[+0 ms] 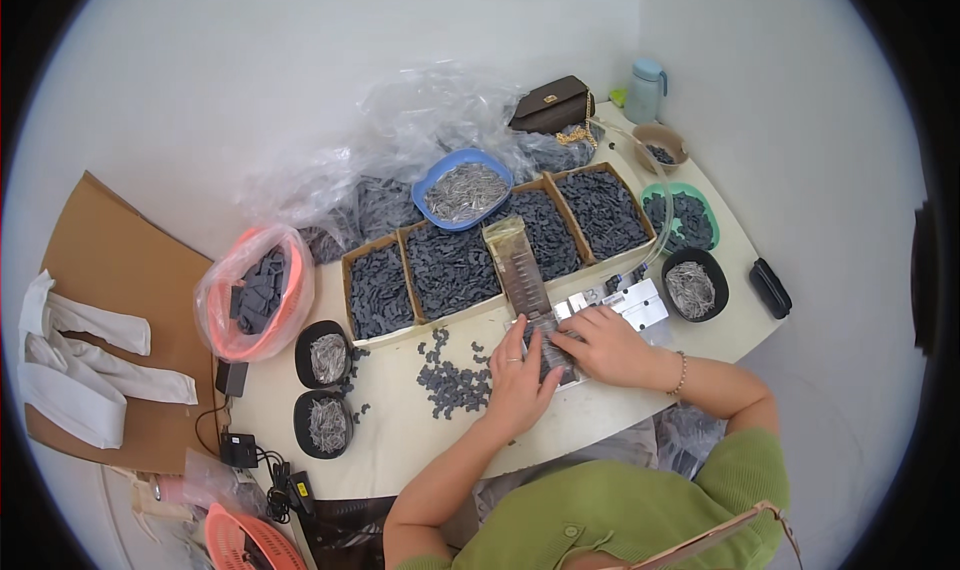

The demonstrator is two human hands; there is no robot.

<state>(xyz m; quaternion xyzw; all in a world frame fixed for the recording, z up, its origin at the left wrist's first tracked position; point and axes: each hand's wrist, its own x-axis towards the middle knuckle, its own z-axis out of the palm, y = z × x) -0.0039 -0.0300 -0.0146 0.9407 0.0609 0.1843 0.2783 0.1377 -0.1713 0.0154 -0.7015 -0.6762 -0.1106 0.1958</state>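
Observation:
A long clear-topped jig (520, 270) with rows of dark pieces slopes from the boxes down to the table's front. My left hand (518, 385) lies along its lower left side, fingers stretched and apart, touching it. From the right my right hand (612, 350) reaches over the same end, fingers bent and fingertips close together; what they pinch is too small to make out. Beside my right hand sits a silver metal fixture (635, 305) with a clear tube. Left of my left hand lies a loose pile of small dark grey plastic pieces (455, 382).
Behind stand cardboard boxes (378, 288) of grey pieces, with a blue basin (466, 157) of metal pins on them. Black bowls (330, 355) of pins stand left, another black bowl (695, 285) and a green basin (712, 220) right. A pink basket (300, 300) is far left.

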